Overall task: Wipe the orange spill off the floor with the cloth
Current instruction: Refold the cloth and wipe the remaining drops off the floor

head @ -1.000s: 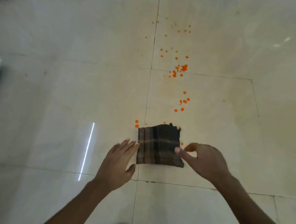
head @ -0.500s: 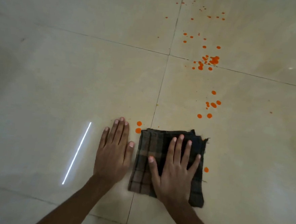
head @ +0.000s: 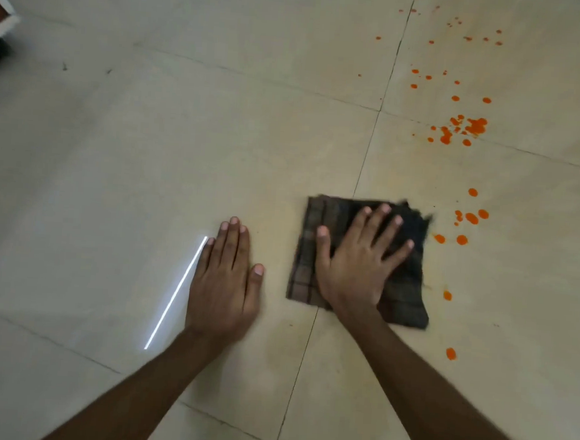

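A dark plaid cloth, folded into a square, lies flat on the beige tiled floor. My right hand presses down on it with spread fingers, palm flat. My left hand rests flat on the bare floor to the left of the cloth, apart from it, holding nothing. Orange spill drops are scattered to the right of the cloth: a small group just beyond its far right corner, a dense patch farther away, and single drops near its right side.
A white-edged object juts in at the upper left corner of the view. A bright streak of reflected light lies on the floor beside my left hand. Tile joints cross under the cloth.
The cloth, under my right hand, has slid forward and right, covering the two drops that lay at its far left corner. My left hand stays flat, now farther from the cloth.
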